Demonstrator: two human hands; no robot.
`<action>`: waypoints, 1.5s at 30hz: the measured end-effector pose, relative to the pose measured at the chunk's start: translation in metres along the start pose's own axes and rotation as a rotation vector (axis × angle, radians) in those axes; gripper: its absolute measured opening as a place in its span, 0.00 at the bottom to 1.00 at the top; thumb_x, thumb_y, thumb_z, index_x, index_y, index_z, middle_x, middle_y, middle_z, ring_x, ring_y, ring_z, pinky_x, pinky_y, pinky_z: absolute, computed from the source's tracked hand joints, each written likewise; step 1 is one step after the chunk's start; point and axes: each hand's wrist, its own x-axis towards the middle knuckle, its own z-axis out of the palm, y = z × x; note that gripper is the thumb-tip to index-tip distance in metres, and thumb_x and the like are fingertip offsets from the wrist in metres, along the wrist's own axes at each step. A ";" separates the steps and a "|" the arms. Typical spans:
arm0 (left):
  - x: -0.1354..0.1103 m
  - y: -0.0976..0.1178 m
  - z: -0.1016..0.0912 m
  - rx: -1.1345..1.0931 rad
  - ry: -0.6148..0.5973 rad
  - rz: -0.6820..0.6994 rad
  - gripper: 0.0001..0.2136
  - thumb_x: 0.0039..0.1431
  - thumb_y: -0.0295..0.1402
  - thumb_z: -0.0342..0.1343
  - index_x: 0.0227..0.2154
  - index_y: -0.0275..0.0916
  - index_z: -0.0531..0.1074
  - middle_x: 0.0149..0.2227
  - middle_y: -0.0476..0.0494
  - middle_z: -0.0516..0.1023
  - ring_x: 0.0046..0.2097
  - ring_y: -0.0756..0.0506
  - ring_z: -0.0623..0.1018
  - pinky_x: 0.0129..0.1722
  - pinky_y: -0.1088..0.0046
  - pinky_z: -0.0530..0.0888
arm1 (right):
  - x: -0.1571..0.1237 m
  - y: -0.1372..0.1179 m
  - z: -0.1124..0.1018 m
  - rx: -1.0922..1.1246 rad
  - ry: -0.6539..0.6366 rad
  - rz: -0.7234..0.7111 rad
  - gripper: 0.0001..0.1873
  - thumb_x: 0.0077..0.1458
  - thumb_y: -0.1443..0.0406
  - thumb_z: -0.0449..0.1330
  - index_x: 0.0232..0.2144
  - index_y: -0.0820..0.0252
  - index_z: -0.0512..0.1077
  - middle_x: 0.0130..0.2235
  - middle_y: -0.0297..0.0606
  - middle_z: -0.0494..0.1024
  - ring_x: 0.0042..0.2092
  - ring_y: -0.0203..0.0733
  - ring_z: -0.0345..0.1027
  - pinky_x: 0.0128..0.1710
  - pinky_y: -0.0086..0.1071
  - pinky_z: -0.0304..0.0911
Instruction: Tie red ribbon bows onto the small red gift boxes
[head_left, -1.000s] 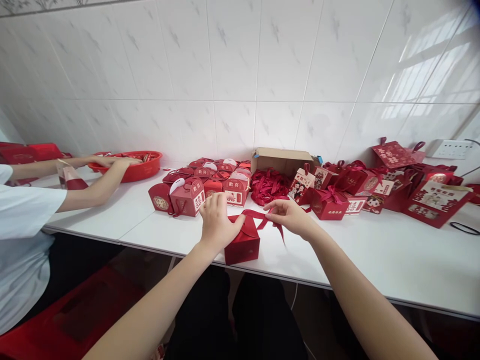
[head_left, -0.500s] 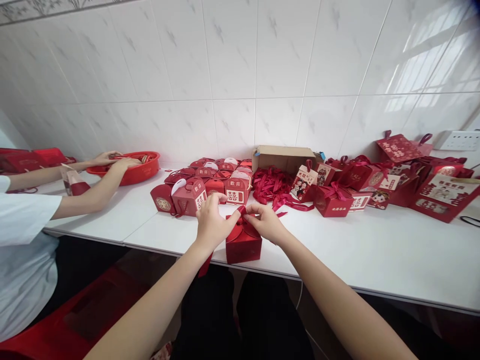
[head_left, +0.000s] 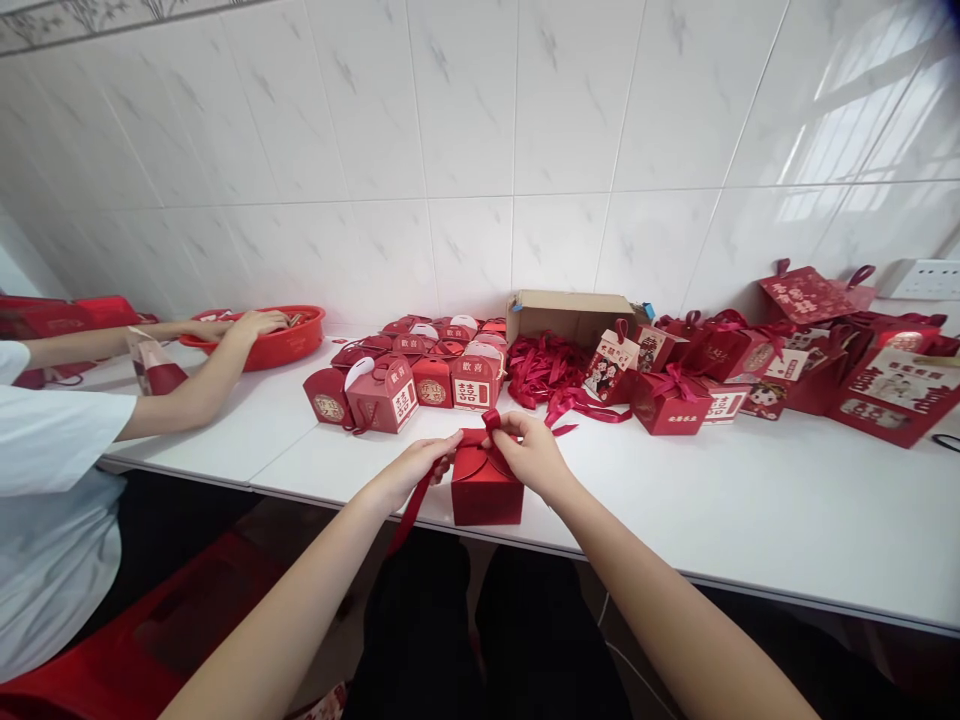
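Note:
A small red gift box (head_left: 487, 492) with curved, overlapping top flaps stands upright at the table's front edge. On its left, my left hand (head_left: 417, 468) is closed on a red ribbon (head_left: 411, 520), whose long end hangs below the table edge. My right hand (head_left: 529, 452) pinches a raised loop of the same ribbon over the box top. The ribbon's crossing on the lid is partly hidden behind my fingers.
Behind stand several red favour boxes (head_left: 381, 392). An open cardboard carton (head_left: 570, 312) spills loose ribbon (head_left: 551, 370). More decorated boxes (head_left: 671, 402) crowd the right. At left, a co-worker's hand (head_left: 259, 322) reaches into a red basin (head_left: 289, 345).
My left hand has moved left and down from the box top, drawing the ribbon out sideways. My right hand stays above the lid, now holding up a loop. The co-worker's hands shift at the basin.

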 end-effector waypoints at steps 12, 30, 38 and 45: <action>-0.011 0.082 0.016 0.005 -0.048 0.243 0.09 0.44 0.37 0.63 0.19 0.37 0.74 0.23 0.50 0.72 0.29 0.49 0.70 0.32 0.72 0.65 | -0.006 -0.018 0.002 -0.234 -0.038 -0.090 0.09 0.47 0.70 0.56 0.27 0.57 0.77 0.29 0.35 0.79 0.30 0.40 0.69 0.32 0.32 0.61; -0.016 0.021 0.006 0.133 0.106 0.364 0.13 0.46 0.41 0.62 0.23 0.37 0.69 0.32 0.43 0.77 0.36 0.45 0.76 0.40 0.68 0.71 | -0.004 -0.004 0.008 -0.021 0.035 -0.079 0.06 0.49 0.61 0.58 0.27 0.59 0.70 0.27 0.34 0.77 0.31 0.40 0.70 0.31 0.30 0.61; -0.013 0.010 0.009 0.251 0.094 0.503 0.09 0.49 0.35 0.60 0.29 0.39 0.65 0.31 0.48 0.73 0.37 0.47 0.76 0.42 0.70 0.72 | -0.007 -0.005 0.012 -0.040 0.116 -0.120 0.04 0.50 0.64 0.58 0.32 0.56 0.69 0.27 0.31 0.77 0.27 0.37 0.69 0.32 0.31 0.63; -0.013 0.007 0.017 0.240 0.255 0.526 0.05 0.49 0.31 0.57 0.28 0.39 0.67 0.30 0.48 0.74 0.36 0.47 0.77 0.41 0.70 0.73 | -0.010 -0.004 0.006 -0.198 0.053 -0.198 0.06 0.51 0.66 0.61 0.32 0.56 0.78 0.35 0.40 0.79 0.38 0.44 0.72 0.41 0.36 0.65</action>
